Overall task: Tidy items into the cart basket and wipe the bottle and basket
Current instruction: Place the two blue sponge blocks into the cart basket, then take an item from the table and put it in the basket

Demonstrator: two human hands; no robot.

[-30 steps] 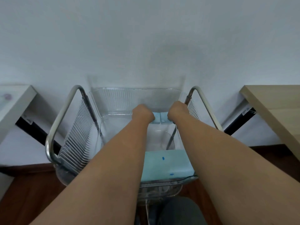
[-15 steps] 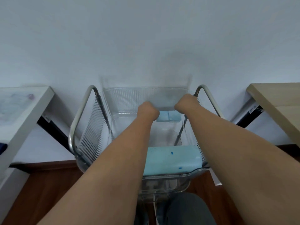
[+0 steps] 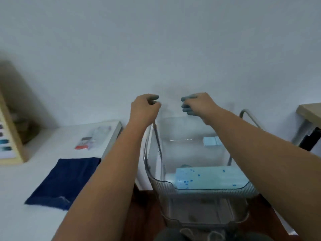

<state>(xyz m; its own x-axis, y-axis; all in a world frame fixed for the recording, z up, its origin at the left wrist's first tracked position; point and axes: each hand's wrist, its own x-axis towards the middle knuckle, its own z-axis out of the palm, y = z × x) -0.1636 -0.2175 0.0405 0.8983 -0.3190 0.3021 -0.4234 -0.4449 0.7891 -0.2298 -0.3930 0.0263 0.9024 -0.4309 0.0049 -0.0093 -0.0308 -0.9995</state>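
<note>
Two pale blue things lie in the clear plastic cart basket (image 3: 199, 189): a large light-blue pack (image 3: 208, 178) speckled with darker blue dots, lying flat against the near wall, and a small light-blue box (image 3: 211, 141) at the far right. The basket sits low, right of centre, between chrome cart handles (image 3: 250, 117), its ribbed transparent walls showing the dark wood floor (image 3: 144, 213) beneath. Above its far rim both hands hang in the air, holding nothing: the left hand (image 3: 145, 108) is loosely curled with the fingers bent in, the right hand (image 3: 196, 105) half closed with fingers folded toward the left. Both forearms cross the basket's sides and hide parts of its walls. To the left stands a white table (image 3: 20, 214) bearing a dark blue cloth (image 3: 66, 181), a blurred clear packet with a red and grey label (image 3: 86, 142), and a wood-framed board (image 3: 8, 133). A tan tabletop (image 3: 311, 110) shows at the right edge.
</note>
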